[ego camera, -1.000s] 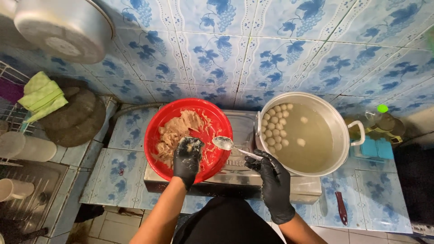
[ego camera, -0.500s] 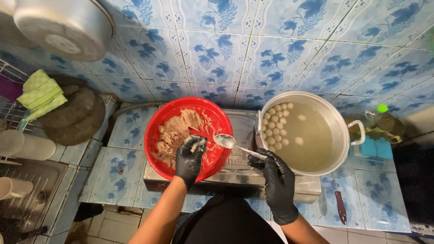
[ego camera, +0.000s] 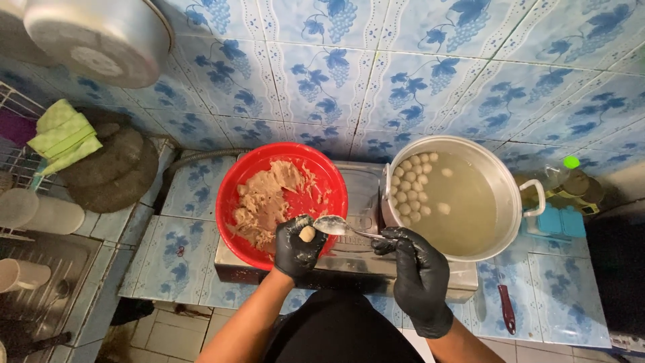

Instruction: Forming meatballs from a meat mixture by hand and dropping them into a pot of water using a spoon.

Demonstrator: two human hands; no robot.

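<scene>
Black gloves on both hands, and the change from half a second ago is small: a round ball of paste (ego camera: pixel 307 233) now pokes out of the top of the left fist, where before the fist was just closed over the bowl's near rim. The spoon has dropped a bit and its bowl sits right next to that ball.

Containers: the red bowl (ego camera: pixel 322 176) sits on the left half of the steel stove top (ego camera: pixel 366 191), with a lump of pinkish-brown meat paste (ego camera: pixel 263 202) smeared across its left and middle. Just beside it on the right is the metal pot (ego camera: pixel 500 178), full of cloudy water with a bunch of pale meatballs (ego camera: pixel 410 188) floating along its left edge and a couple more drifting toward the middle.

Hands: the left hand (ego camera: pixel 297 247) is curled tight into a fist at the bowl's near rim, squeezing the ball up between thumb and forefinger. The right hand (ego camera: pixel 420 269) is closed around the handle of the metal spoon (ego camera: pixel 332 225), fingers wrapped, near the front edge of the stove between bowl and pot. The spoon points left, its tip touching or almost touching the ball, can't quite tell which.
</scene>
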